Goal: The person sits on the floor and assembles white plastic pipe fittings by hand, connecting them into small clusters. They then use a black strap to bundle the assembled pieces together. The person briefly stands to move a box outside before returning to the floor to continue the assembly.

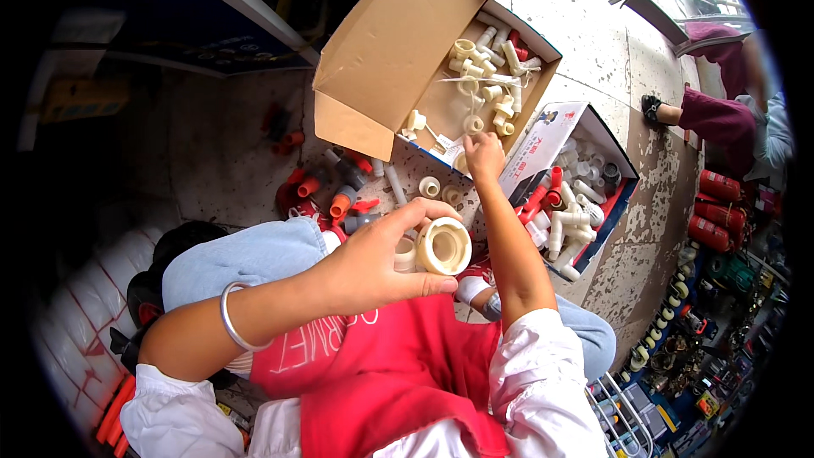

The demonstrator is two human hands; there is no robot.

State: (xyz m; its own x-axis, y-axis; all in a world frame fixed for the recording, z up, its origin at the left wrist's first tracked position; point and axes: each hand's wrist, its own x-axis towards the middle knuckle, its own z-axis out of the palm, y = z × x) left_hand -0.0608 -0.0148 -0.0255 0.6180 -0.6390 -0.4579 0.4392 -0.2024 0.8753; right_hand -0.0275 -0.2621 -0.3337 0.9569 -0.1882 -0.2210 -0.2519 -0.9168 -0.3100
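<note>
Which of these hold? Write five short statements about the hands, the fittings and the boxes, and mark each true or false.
1. The left hand holds a cream round plastic pipe fitting. True.
2. The right hand reaches toward the open brown cardboard box of cream fittings. True.
3. A silver bangle sits on the right wrist. False: it is on the left wrist.
4. The cardboard box is shut. False: its flaps stand open and cream fittings show inside.
5. The smaller blue-sided box beside it holds white and red fittings. True.
</note>
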